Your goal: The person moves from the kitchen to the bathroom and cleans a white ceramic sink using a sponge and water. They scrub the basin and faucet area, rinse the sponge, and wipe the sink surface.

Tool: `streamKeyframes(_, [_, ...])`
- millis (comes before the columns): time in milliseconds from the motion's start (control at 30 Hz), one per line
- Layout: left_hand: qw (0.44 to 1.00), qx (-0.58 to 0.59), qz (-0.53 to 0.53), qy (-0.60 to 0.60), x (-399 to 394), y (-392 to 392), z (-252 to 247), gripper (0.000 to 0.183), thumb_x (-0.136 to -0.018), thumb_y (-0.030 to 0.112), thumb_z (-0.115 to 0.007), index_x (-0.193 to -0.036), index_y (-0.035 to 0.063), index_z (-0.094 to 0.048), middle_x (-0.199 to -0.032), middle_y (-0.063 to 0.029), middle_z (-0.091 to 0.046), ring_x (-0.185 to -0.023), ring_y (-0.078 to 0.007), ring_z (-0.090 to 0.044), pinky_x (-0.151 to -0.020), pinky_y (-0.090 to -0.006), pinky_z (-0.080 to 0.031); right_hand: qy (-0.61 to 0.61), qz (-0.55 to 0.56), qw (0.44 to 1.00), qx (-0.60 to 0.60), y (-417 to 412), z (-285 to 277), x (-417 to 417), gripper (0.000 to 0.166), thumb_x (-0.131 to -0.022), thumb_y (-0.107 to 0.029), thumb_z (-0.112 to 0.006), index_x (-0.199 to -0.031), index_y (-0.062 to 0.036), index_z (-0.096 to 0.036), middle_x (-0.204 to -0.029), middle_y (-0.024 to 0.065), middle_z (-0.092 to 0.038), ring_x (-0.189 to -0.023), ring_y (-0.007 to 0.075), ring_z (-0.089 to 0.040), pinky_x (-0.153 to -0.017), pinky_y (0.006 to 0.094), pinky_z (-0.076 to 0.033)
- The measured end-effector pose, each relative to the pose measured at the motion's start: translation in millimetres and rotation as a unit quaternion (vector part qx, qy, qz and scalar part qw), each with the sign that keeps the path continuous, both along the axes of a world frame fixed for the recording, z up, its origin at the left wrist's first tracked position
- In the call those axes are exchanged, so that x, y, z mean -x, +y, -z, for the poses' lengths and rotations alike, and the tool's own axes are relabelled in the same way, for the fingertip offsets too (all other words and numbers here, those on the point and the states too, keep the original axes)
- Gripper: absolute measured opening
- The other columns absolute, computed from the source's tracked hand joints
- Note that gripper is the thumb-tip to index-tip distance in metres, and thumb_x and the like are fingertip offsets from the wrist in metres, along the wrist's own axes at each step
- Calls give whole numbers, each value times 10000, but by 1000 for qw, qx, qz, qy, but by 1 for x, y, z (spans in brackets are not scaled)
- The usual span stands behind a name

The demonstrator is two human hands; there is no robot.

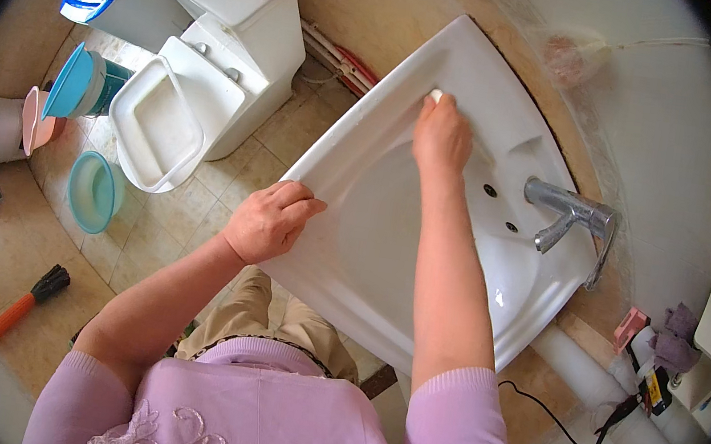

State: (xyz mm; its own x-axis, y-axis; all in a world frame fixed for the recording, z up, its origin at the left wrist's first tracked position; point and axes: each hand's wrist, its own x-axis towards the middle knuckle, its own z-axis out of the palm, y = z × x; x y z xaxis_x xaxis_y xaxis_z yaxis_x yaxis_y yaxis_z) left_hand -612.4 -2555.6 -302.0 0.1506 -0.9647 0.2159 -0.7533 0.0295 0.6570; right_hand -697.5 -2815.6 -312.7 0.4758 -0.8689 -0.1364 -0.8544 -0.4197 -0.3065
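Observation:
My right hand (444, 136) is closed around a small white object (436, 95), of which only an end shows past the fingers; I cannot tell what it is. That hand presses at the upper left part of a white ceramic washbasin (384, 205), above the bowl. On the basin's front left rim rests my left hand (273, 219), its fingers curled over the edge. A chrome single-lever faucet (569, 210) stands at the basin's right side, near two dark holes (490, 190) in the bowl's wall. No running water can be seen.
Left of the basin stands a white toilet (234, 71) with a white plastic basin (160, 122) on it. Several buckets and tubs, among them a turquoise basin (94, 192), are on the tiled floor. An orange-handled brush (13, 318) hangs at the left. Pipes (616, 391) and a black cable lie lower right.

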Motion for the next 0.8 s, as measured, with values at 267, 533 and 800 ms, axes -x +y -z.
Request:
streamKeyframes(267, [1000, 10, -8, 12, 1, -1, -1, 366, -709, -62, -594, -1049, 64, -646, -945, -95, -594, -851, -283, -612, -725, -379, -525, 22, -11, 1000, -2, -12, -3, -4, 297, -984, -300, -470, -973, -18, -564, -916, 216, -681, -894, 409, -649, -771, 511, -513])
streamKeyframes(533, [1000, 19, 1, 17, -2, -1, 1, 379, -711, -60, -594, -1068, 62, -631, -970, -100, -590, -843, -288, -608, -731, -386, -524, -121, -22, 992, 12, 0, 7, -19, 305, -971, -313, -491, -927, -18, -558, -849, 218, -672, -813, 438, -636, -711, 527, -496])
streamKeyframes(800, [999, 10, -25, 32, 0, 0, 1, 372, -716, -74, -579, -1058, 67, -628, -989, -103, -588, -878, -302, -604, -742, -392, -521, -87, -139, 983, -79, 84, -2, 10, 248, -947, -293, -549, -956, -45, -530, -789, 227, -662, -733, 431, -642, -643, 547, -502])
